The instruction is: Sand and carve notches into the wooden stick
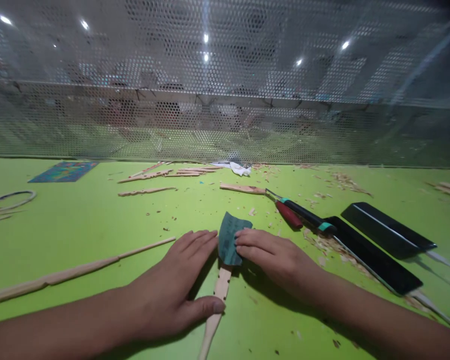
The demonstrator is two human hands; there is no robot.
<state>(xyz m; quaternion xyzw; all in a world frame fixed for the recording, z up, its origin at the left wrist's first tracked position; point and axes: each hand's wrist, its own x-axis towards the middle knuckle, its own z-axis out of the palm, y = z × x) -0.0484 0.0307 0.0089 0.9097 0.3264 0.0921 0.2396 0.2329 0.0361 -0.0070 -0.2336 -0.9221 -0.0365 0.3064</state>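
Note:
A carved wooden stick (216, 305) lies on the green table (78, 225), pointing away from me. A dark green piece of sandpaper (229, 239) is folded over its far end. My left hand (172, 292) lies flat beside the stick, thumb pressing its shaft against the table. My right hand (273, 255) rests palm down on the other side, fingertips on the sandpaper's edge.
A long thin wooden stick (78, 270) lies to the left. Carving tools with red and black handles (296, 212) and two dark flat blades (375, 250) lie at right. More carved sticks (161, 175), wood shavings, a ring (9, 199) and a perforated metal screen (225, 100) stand behind.

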